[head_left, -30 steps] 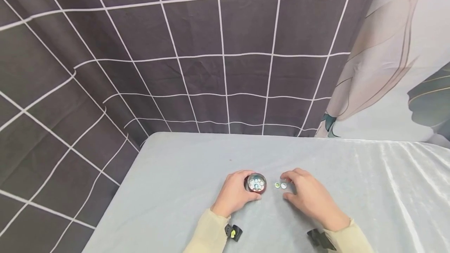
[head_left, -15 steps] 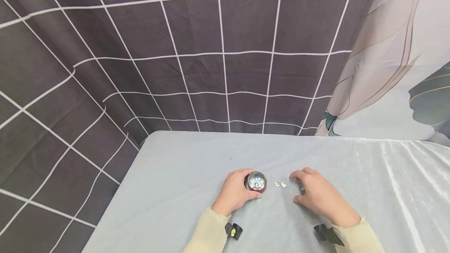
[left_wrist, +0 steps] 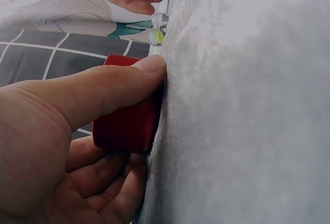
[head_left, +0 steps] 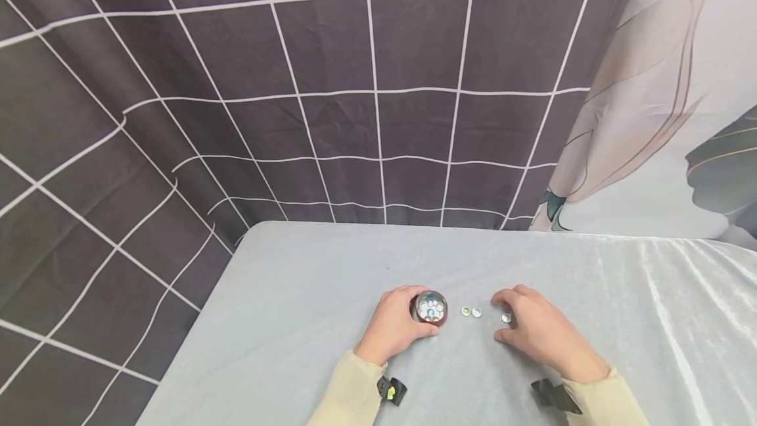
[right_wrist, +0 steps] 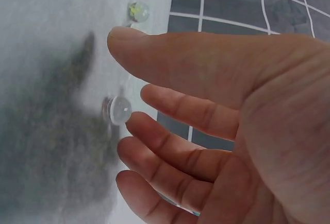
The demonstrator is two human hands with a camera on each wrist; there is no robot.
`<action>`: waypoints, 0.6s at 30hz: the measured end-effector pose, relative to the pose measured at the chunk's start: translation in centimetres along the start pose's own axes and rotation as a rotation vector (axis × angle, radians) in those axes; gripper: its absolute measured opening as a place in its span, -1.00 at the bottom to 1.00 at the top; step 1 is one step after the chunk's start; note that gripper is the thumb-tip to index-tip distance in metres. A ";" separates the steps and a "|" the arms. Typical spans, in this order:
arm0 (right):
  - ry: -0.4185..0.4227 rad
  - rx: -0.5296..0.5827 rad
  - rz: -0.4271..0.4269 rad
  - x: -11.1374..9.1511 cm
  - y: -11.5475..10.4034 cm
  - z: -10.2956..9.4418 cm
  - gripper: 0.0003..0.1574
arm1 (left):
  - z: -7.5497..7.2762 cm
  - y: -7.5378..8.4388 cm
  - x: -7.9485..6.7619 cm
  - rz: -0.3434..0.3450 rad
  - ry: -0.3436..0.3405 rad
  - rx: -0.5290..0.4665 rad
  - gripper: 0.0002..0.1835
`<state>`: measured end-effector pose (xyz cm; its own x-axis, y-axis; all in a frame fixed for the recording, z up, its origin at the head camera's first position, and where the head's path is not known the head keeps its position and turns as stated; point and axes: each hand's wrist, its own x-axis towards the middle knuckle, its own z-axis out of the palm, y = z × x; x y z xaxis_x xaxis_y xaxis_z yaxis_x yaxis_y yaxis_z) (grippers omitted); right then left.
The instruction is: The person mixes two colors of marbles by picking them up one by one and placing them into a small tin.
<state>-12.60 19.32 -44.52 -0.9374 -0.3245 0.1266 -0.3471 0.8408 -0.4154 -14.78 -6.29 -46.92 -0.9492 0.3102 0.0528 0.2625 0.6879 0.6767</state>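
My left hand (head_left: 395, 322) grips a short red cup (head_left: 430, 308) standing on the cloth, thumb on the near side and fingers round the far side. Several marbles show inside its round mouth from above. In the left wrist view the cup's red wall (left_wrist: 126, 126) lies under the thumb. To its right sit two glass marbles, one with a green-yellow core (head_left: 466, 311) and a clear one (head_left: 476, 313). Farther right, my right hand (head_left: 541, 331) spreads thumb and fingers round another clear marble (right_wrist: 121, 110); a fingertip is close to it, and whether they touch I cannot tell.
A pale velvety cloth (head_left: 307, 294) covers the table. Behind its far edge hangs a dark curtain with white grid lines (head_left: 331, 123), and at right a pale leaf-patterned one (head_left: 650, 150). Black wrist mounts sit on both sleeves.
My right hand has shifted right, away from the pair of marbles. A clear marble now shows more plainly between its thumb and fingers. The left hand and the cup stay put.
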 end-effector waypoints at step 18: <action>-0.031 0.009 0.052 -0.3 0.8 -0.2 -0.56 | -0.1 0.0 -0.1 0.008 0.002 0.007 -0.37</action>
<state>-12.60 20.20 -44.66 -0.9527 -0.2942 0.0766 -0.2979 0.8528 -0.4290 -14.75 -6.38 -46.87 -0.9475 0.3142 0.0595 0.2710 0.6899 0.6712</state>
